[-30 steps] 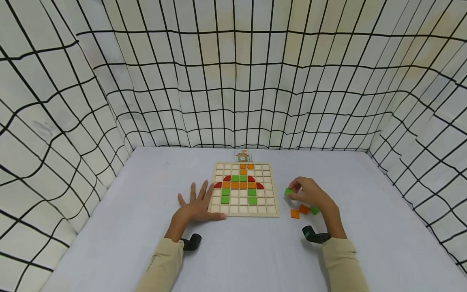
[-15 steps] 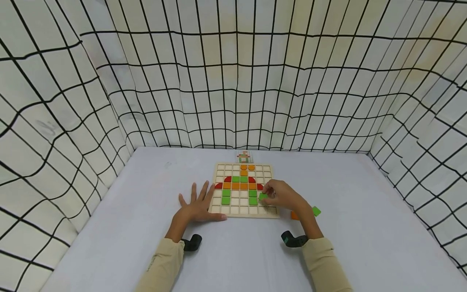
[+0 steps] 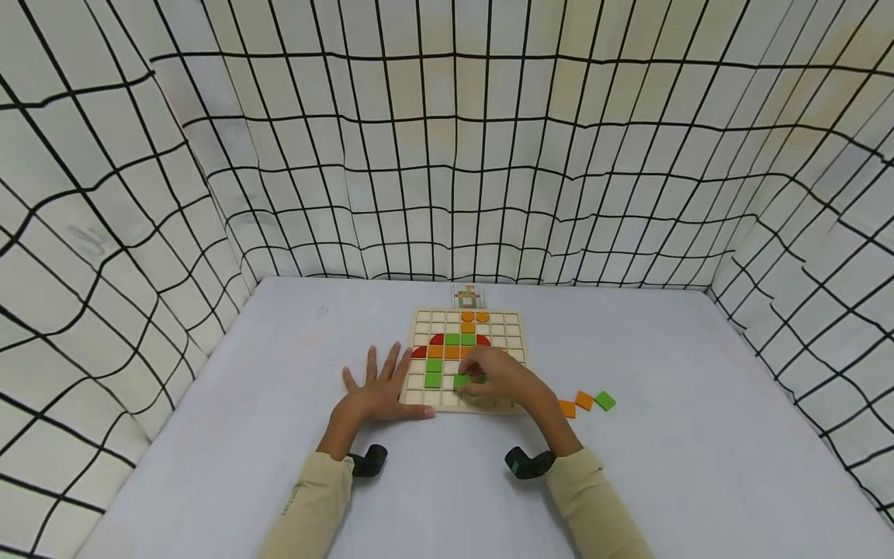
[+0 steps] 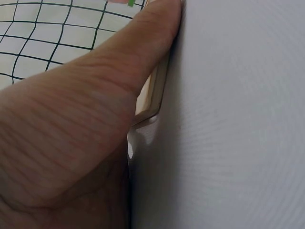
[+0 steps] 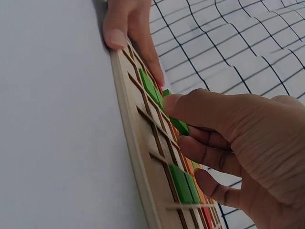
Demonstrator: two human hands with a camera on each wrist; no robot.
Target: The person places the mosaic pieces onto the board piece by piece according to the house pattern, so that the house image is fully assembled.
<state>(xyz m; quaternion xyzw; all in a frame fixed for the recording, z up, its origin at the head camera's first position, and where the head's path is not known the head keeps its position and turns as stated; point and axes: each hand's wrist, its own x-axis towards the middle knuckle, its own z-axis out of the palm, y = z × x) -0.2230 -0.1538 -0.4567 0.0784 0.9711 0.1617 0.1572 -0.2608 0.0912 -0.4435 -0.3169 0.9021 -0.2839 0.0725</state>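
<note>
My right hand is over the wooden grid board, pinching a green square tile between thumb and fingers. In the right wrist view the tile is tilted, close over the grid cells. Splayed on the left, my left hand has its index fingertip at the board's left edge and its thumb along the front corner. Green, orange and red tiles sit in the grid, among them a green one in the left column and two orange rounds at the top. My right hand hides part of the pattern.
Right of the board lie two loose orange tiles and a loose green tile. A small printed pattern card lies behind the board. Black netting over white walls surrounds the white table at the back and sides.
My right hand has carried the green tile leftward, from beside the loose tiles across the board's right edge to its lower middle. My left hand has stayed in place.
</note>
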